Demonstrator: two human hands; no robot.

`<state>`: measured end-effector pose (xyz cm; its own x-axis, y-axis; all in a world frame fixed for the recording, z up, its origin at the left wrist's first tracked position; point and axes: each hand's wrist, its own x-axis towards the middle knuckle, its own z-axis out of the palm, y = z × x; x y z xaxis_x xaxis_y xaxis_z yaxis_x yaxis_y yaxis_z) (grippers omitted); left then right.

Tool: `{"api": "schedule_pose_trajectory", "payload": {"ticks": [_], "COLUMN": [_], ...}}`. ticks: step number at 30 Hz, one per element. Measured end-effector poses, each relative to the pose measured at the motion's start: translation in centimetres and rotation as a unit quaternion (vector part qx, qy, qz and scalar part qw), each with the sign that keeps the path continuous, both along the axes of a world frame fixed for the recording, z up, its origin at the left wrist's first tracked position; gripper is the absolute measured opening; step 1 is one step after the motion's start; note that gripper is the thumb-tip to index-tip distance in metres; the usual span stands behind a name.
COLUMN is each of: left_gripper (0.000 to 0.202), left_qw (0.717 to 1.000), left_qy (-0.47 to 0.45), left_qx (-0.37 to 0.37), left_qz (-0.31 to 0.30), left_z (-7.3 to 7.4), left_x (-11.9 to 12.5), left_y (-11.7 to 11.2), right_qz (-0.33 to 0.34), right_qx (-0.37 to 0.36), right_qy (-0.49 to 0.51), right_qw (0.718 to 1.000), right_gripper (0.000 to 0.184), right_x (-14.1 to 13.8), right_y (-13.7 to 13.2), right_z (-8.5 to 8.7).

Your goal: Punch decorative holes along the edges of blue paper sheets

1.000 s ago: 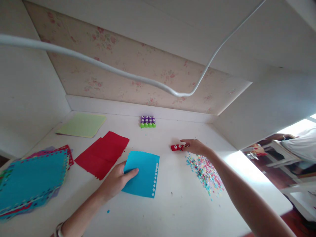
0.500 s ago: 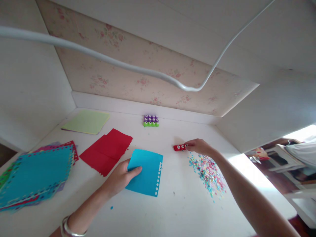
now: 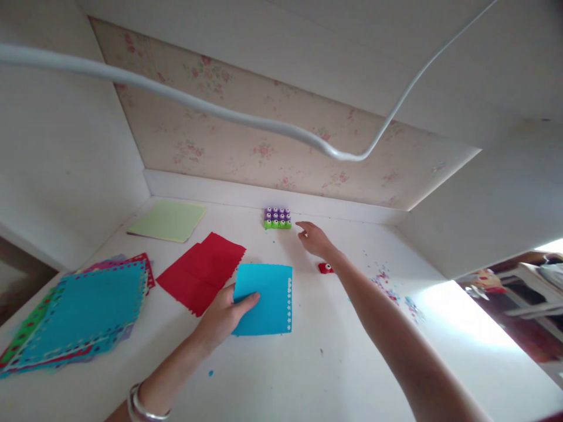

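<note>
Clearly, the 2 hands are apart. The left hand [image 3: 229, 313] grips a blue sheet [image 3: 266, 302] by its left side, thumb on top, above the middle of the desk [image 3: 308, 369]; a column of small punched shapes runs down the sheet's right side. The right hand [image 3: 313, 237] is stretched towards the desk's back edge, its forefinger and thumb spread with nothing between them. Its forefinger tip is just beside a block of 12 paper punches [image 3: 277, 218], 8 purple behind 4 green, standing near that back edge. A red punch [image 3: 324, 268] shows partly behind the right forearm, with confetti [image 3: 383, 281] scattered beyond it towards the desk's right edge. Left of the blue sheet lies a red sheet [image 3: 200, 272] with a notched edge. Pale green paper [image 3: 167, 220] sits near the desk's back left corner, and a pile of punched sheets [image 3: 97, 305] spreads along the left edge.
</note>
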<state>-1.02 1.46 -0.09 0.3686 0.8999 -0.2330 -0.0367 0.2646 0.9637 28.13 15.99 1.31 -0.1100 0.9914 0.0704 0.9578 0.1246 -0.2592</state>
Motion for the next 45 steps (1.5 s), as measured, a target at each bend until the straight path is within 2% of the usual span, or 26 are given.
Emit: {"api": "schedule_pose_trajectory", "payload": {"ticks": [2, 5, 11, 16, 20, 21, 23, 25, 26, 28, 30, 33, 37, 40, 45], "left_gripper": [0.055, 0.055, 0.057, 0.056, 0.057, 0.058, 0.059, 0.058, 0.058, 0.058, 0.056, 0.051, 0.051, 0.052, 0.053], "left_qw": [1.0, 1.0, 1.0, 1.0, 1.0, 1.0, 1.0, 1.0, 1.0, 1.0, 1.0, 0.999, 0.999, 0.999, 0.997], "left_qy": [0.007, 0.0, -0.001, -0.011, -0.015, -0.013, -0.013, -0.014, -0.014, -0.013, -0.004, 0.016, 0.029, 0.035, 0.057], "left_qx": [0.003, 0.009, 0.014, 0.006, -0.004, -0.006, -0.002, 0.009, 0.013, 0.018, 0.026, 0.04, 0.042, 0.04, 0.04], "left_qz": [0.007, 0.007, 0.019, 0.023, 0.023, 0.023, 0.023, 0.02, 0.016, 0.012, 0.015, 0.022, 0.014, 0.007, 0.012], "left_z": [0.0, -0.2, -0.5, 0.3, 0.5, 0.5, 0.6, 0.5, 0.5, 0.4, 0.2, 0.0, -0.1, 0.0, 0.0], "left_x": [0.0, 0.0, 0.1, 0.1, 0.1, 0.1, 0.2, 0.4, 0.4, 0.5, 0.5, 0.5, 0.5, 0.6, 0.7], "left_y": [0.1, 0.2, 0.3, 0.0, -0.2, -0.2, -0.3, -0.4, -0.4, -0.4, -0.4, -0.3, -0.3, -0.3, -0.2], "right_qz": [0.016, 0.02, -0.006, -0.027, -0.039, -0.038, -0.048, -0.073, -0.082, -0.088, -0.086, -0.09, -0.077, -0.075, -0.061], "right_qx": [0.005, -0.005, -0.012, -0.01, 0.004, 0.006, -0.037, -0.096, -0.12, -0.154, -0.172, -0.185, -0.192, -0.192, -0.167], "right_qy": [-0.008, -0.016, 0.013, 0.118, 0.248, 0.301, 0.575, 0.711, 0.744, 0.774, 0.788, 0.797, 0.794, 0.78, 0.751], "right_qw": [1.0, 1.0, 1.0, 0.993, 0.968, 0.953, 0.816, 0.692, 0.652, 0.607, 0.585, 0.568, 0.571, 0.591, 0.636], "right_gripper": [0.053, 0.049, 0.028, 0.02, 0.028, 0.03, 0.036, 0.037, 0.035, 0.034, 0.036, 0.034, 0.037, 0.039, 0.033], "right_x": [-1.5, -2.3, -1.7, -2.0, -3.5, -3.9, -4.6, -4.9, -5.0, -4.8, -4.5, -4.1, -3.8, -3.7, -3.9], "right_y": [1.4, 2.7, 2.4, -0.7, -6.5, -8.3, -11.7, -14.3, -15.2, -16.1, -16.1, -15.7, -15.6, -15.8, -15.7], "right_z": [-0.6, -0.9, -0.7, -0.5, -1.2, -1.5, -2.1, -2.5, -2.5, -2.5, -2.4, -2.5, -3.0, -3.2, -3.1]}}
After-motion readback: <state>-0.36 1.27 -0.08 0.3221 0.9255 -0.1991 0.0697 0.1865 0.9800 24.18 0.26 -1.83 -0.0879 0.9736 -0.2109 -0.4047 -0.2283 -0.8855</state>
